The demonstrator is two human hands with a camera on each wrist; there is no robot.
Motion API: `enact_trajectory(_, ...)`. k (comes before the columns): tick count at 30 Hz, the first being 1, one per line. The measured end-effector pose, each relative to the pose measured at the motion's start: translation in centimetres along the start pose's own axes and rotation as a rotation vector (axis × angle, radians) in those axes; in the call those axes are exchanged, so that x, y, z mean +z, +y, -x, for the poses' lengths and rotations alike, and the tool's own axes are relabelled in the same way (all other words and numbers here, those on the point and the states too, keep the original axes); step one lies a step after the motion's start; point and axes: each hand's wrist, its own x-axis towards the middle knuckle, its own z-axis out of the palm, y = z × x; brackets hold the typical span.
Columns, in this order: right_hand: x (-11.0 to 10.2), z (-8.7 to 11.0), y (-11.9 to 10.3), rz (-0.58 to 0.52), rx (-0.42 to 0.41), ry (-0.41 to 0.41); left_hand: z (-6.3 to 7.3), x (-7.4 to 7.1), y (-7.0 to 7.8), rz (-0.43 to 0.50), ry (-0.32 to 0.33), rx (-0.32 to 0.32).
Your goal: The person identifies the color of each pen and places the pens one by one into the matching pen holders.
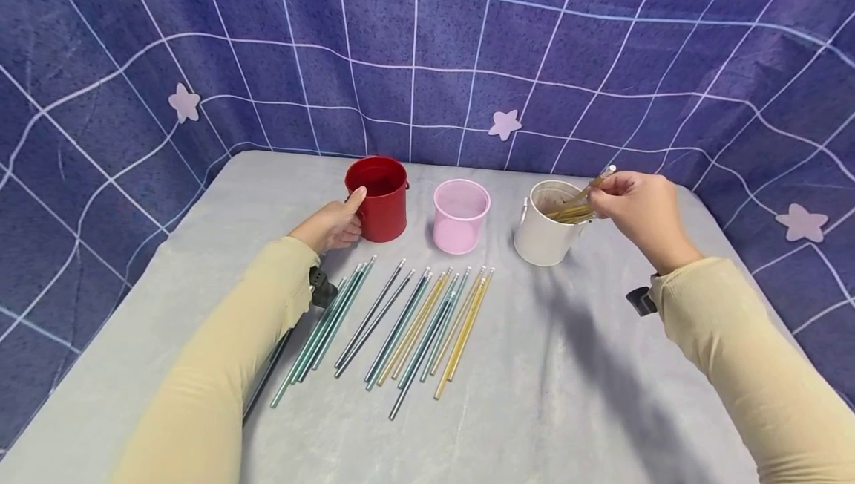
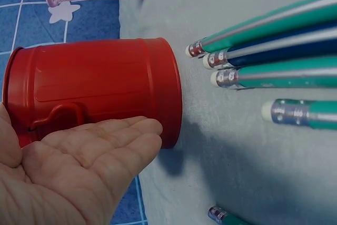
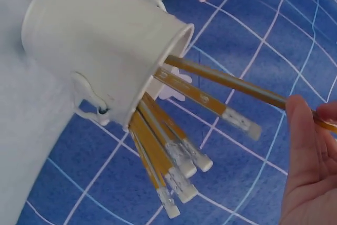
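My right hand (image 1: 637, 205) pinches a yellow pencil (image 3: 226, 81) near its eraser end, its other end inside the white bucket (image 1: 544, 235). Several yellow pencils (image 3: 158, 156) lean out of that bucket, erasers outward. On the left, my left hand (image 2: 89, 167) rests along the side of the red bucket (image 2: 105, 77), fingers fairly straight beside its handle lug and thumb up by the rim. Between the two buckets stands a pink mesh cup (image 1: 459, 224).
Green, dark and yellow pencils lie on the grey cloth in front of the containers, among them a group of green pencils (image 1: 320, 343) by my left forearm and yellow pencils (image 1: 464, 335) toward the middle. A blue gridded curtain (image 1: 427, 38) hangs behind.
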Motion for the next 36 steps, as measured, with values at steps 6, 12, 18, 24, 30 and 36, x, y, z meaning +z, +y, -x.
enact_trajectory(6, 1.3, 0.6, 0.3, -0.005, 0.032, -0.082, 0.0, 0.0, -0.1, -0.001, 0.010, 0.001)
enact_trajectory(12, 2.6, 1.0, 0.9, 0.018, 0.012, -0.027, 0.1, 0.1, -0.1, -0.004, 0.008, -0.002)
enact_trajectory(18, 3.9, 1.5, 1.5, 0.023, -0.043, 0.130, 0.0, 0.1, 0.0, -0.002, 0.015, 0.001)
enact_trajectory(24, 5.2, 2.3, 2.1, 0.021, -0.058, 0.173, -0.1, 0.1, -0.2, 0.014, 0.017, 0.005)
enact_trajectory(30, 6.1, 2.6, 2.8, 0.030, -0.034, 0.192, 0.0, 0.2, -0.2, 0.054, 0.016, 0.008)
enact_trajectory(36, 6.3, 2.5, 3.3, 0.009, 0.042, 0.148, -0.1, 0.3, -0.1, 0.038, 0.039, 0.005)
